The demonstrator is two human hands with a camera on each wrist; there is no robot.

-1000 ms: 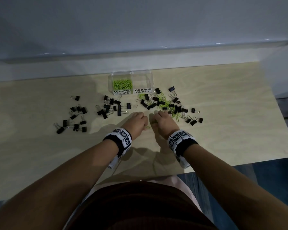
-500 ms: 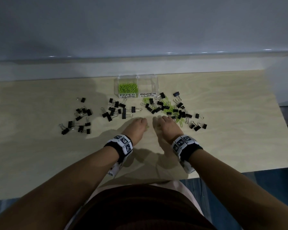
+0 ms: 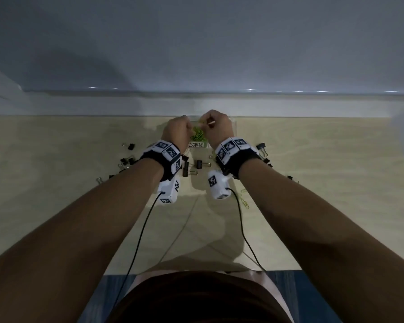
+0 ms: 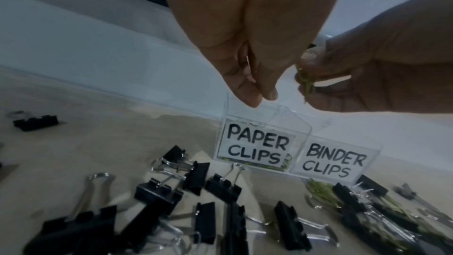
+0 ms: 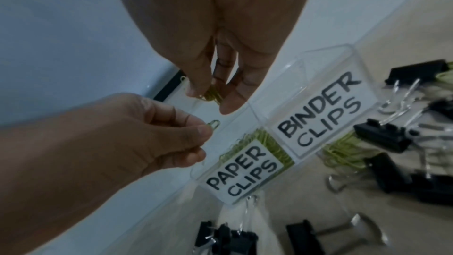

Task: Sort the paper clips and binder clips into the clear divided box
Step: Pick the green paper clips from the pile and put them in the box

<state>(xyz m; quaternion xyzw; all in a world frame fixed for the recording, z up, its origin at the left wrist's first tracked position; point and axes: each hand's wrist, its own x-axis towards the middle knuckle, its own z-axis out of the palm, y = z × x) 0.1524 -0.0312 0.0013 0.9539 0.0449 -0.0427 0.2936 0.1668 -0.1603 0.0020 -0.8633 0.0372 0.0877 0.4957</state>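
The clear divided box (image 4: 277, 121) stands at the back of the table, labelled PAPER CLIPS (image 5: 242, 172) on the left and BINDER CLIPS (image 5: 318, 113) on the right. Green paper clips (image 3: 197, 136) lie in the left compartment. Both hands hover just above that compartment. My left hand (image 5: 208, 133) pinches one green paper clip (image 5: 215, 124) between thumb and fingers. My right hand (image 5: 213, 100) pinches a small bunch of green paper clips (image 5: 212, 94). Black binder clips (image 4: 159, 195) lie scattered on the table in front of the box.
More green paper clips (image 5: 343, 152) are mixed with black binder clips (image 5: 382, 137) right of the box. A few loose paper clips (image 3: 245, 202) lie nearer to me. A white ledge and wall (image 3: 196, 103) run right behind the box. Cables hang from both wrists.
Both hands have lifted off the table in front of the clip piles and moved forward over the paper clips compartment, each holding green clips. The head view has moved closer.
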